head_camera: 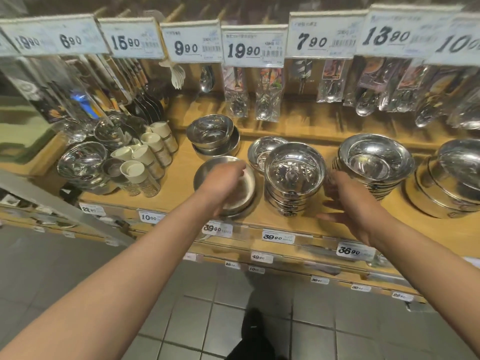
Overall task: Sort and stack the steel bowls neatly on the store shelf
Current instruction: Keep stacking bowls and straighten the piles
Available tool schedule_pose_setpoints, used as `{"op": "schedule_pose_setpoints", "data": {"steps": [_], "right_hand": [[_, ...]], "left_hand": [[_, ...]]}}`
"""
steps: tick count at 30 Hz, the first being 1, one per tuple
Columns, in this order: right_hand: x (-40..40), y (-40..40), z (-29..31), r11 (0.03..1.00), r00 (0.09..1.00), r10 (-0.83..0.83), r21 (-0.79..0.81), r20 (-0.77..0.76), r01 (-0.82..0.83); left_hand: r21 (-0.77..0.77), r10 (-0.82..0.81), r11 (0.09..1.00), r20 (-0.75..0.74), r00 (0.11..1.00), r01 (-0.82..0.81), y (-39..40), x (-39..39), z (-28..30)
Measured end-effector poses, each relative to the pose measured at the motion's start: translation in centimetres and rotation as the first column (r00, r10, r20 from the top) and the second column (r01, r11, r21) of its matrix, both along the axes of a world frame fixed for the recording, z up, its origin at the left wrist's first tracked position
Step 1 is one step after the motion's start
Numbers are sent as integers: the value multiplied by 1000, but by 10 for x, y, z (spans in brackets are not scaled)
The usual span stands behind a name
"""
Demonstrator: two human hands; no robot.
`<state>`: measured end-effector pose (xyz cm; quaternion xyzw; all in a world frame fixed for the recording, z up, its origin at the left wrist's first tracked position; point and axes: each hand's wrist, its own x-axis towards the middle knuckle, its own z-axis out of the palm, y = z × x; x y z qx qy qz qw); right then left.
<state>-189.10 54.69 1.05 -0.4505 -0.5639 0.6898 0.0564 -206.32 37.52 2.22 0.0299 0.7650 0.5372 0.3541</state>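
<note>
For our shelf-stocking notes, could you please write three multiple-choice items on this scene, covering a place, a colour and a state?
1. Where is the left hand?
A. Over the wide matte bowl
B. On the cream cups
C. On a price tag

2. What colour is the shelf?
A. White
B. Light wood
C. Black

3. How is the right hand?
A. Clenched in a fist
B. Lifting a spoon
C. Open beside the tall bowl stack

Answers: 1 A, it covers that bowl's inside; 2 B, the board is tan; 3 C, its fingers are spread by the stack.
</note>
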Motion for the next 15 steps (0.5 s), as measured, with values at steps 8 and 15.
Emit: {"op": "schedule_pose_setpoints", "data": {"steps": [8, 15], "right_hand": [[18, -84, 4, 982, 978, 186, -54, 91, -182], [-42, -126, -19, 980, 978, 196, -33, 69, -194]], "left_hand": [[-86, 141, 985, -79, 987, -147, -119, -15, 6], [-107, 93, 989, -88, 992, -102, -112, -42, -19]]}}
